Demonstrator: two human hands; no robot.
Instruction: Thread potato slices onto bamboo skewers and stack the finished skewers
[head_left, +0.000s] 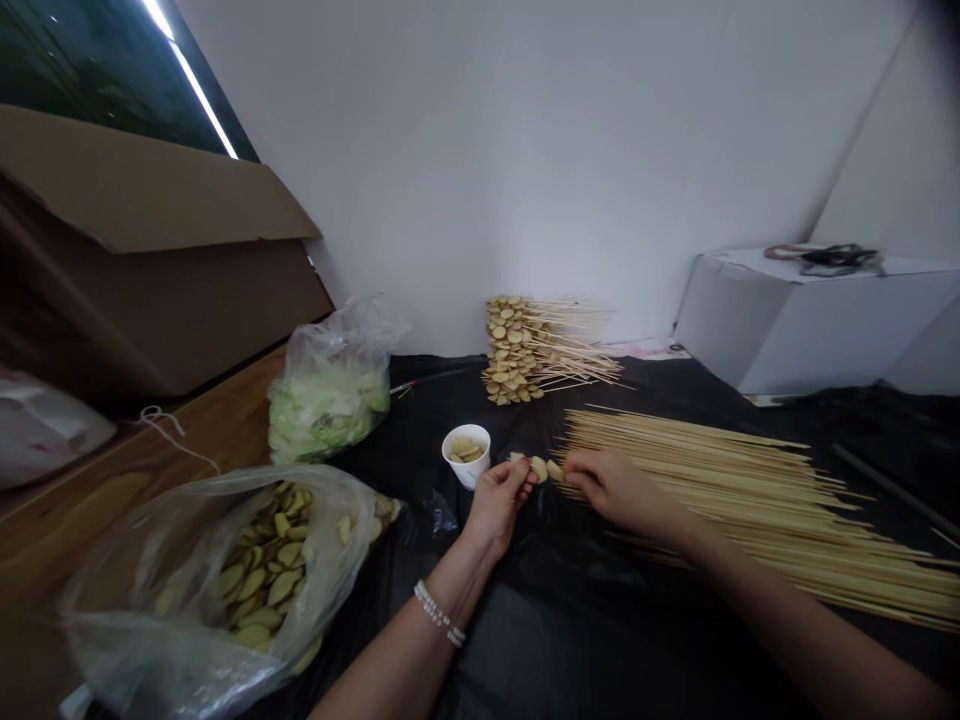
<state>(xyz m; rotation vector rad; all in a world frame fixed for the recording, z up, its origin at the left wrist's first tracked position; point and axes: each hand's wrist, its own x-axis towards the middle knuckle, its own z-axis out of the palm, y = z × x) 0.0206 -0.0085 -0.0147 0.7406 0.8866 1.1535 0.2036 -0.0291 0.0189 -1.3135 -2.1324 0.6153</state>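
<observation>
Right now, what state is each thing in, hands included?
Slice bag: open, slices inside
Greens bag: top bunched, closure unclear
White cup: upright, slices inside
Loaded skewers: stacked
Bare sticks: spread flat
Left hand: pinching pale slices
Right hand: beside them, grip unclear
Cardboard box: flap splayed outward

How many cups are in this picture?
1: a white cup with slices in it, standing on the black sheet just beyond the left hand. Others may be hidden, perhaps inside the cardboard box.
</observation>
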